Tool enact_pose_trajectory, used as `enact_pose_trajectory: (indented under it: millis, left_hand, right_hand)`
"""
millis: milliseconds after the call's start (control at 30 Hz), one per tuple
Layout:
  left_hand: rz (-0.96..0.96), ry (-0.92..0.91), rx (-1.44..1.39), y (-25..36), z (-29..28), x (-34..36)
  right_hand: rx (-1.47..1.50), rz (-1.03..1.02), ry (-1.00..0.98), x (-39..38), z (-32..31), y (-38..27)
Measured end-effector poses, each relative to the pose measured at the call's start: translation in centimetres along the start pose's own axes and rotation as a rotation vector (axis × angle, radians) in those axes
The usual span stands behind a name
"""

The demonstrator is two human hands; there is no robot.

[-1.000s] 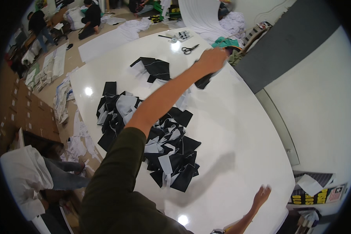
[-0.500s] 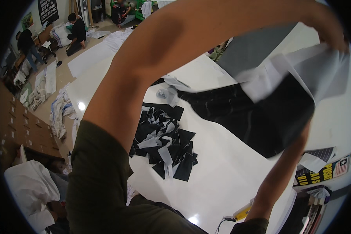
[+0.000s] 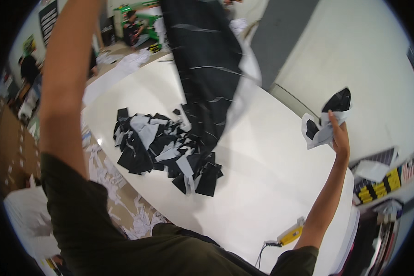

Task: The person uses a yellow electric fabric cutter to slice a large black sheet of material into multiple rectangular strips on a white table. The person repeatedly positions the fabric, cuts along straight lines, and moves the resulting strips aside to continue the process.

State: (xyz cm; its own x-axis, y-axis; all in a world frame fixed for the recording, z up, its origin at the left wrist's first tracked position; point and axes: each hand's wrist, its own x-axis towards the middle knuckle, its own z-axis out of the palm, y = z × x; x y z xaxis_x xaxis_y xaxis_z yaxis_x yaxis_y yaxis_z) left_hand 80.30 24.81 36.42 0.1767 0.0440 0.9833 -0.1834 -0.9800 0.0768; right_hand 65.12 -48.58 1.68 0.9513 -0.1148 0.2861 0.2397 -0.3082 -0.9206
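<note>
My left arm rises out of the top edge, so its hand is out of sight. A long black cloth with pale lines and a white backing [image 3: 204, 60] hangs from above the frame, its lower end over a loose pile of black and pale grey cut pieces [image 3: 135, 152]; what holds it cannot be seen. On the right, my right hand [image 3: 338, 131] is closed on a crumpled black-and-white piece [image 3: 340, 99], held up near the table's far right edge.
The white table [image 3: 271, 193] carries a yellow corded tool [image 3: 290, 236] near my right forearm. Co-workers [image 3: 132, 30] are at the back beside green equipment. White scraps [image 3: 140, 223] litter the floor at left; brown boxes [image 3: 16, 147] stand beyond. A grey-and-white wall [image 3: 363, 69] borders the right.
The long black cloth has swung from the right to the middle and risen. My left arm has moved up and left out of frame. My right hand now shows, raised with a smaller piece.
</note>
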Motion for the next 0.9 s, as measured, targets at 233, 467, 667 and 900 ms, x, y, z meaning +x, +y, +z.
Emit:
enact_pose_trajectory:
  millis: [233, 467, 667, 900]
  left_hand:
    - [-0.399, -0.395, -0.412, -10.5, 11.1, -10.5]
    - [-0.04, -0.541, -0.464, 3.3, 17.9, -17.7]
    - [-0.131, -1.358, -1.381, 46.1, -3.7, -46.0]
    - [-0.58, -1.263, -1.541, 54.7, -5.1, -61.5]
  right_hand:
    - [-0.14, 0.351, -0.082, -8.4, -8.3, 3.1]
    - [-0.245, 0.359, -0.064, -11.8, -5.4, 3.1]
    - [-1.065, 0.568, -0.117, -15.5, -2.9, -3.6]
    - [-0.408, 0.198, 0.151, -14.8, -2.9, -0.3]
